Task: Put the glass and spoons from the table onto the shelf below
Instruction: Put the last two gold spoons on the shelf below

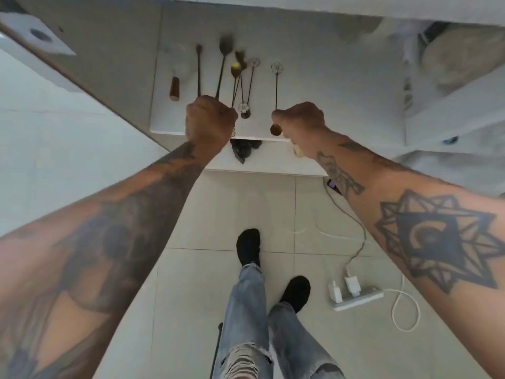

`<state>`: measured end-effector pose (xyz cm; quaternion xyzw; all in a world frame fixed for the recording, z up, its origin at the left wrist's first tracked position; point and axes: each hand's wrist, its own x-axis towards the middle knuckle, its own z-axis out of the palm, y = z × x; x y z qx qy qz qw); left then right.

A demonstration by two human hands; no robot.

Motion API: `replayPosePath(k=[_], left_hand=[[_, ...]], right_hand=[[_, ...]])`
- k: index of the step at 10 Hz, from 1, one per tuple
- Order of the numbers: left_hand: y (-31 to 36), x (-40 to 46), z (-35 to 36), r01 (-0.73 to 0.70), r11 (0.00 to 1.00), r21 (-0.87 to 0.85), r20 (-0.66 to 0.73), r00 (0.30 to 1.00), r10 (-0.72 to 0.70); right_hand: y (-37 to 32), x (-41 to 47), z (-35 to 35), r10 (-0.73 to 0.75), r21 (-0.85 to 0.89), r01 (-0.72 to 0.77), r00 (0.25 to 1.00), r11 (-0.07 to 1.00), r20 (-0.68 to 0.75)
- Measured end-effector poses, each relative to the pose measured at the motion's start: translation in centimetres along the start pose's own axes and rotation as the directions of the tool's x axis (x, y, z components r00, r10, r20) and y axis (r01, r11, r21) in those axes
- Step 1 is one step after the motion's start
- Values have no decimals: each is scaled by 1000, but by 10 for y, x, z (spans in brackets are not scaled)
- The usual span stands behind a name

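Gripping spoon handles near the table's [169, 124] front edge, left hand [209, 120] clenches several spoons [221, 69], right hand [303, 120] pinches one spoon [276, 86].

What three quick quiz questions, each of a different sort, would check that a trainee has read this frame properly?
1. True or false: the left hand is closed in a fist over several long spoon handles.
2. Which spoon does the right hand pinch? A) the flower-topped spoon standing apart from the others; B) one in the crossed bunch.
3. Fill in: the power strip with its white plugs lies on the ____.

Key: 1 true; 2 A; 3 floor.
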<state>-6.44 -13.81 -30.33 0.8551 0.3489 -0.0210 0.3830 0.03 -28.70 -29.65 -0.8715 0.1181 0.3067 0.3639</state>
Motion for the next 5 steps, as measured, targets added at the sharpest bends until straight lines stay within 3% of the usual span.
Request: replayPosePath(k=[2, 5], left_hand=[[-11, 52, 32, 106, 988, 109, -14, 994, -105], [-15, 68, 31, 15, 982, 190, 16, 1000, -19]], right_hand=[[-6, 60, 34, -14, -78, 10, 999, 997, -53], [-24, 79, 30, -90, -301, 55, 990, 952, -105]])
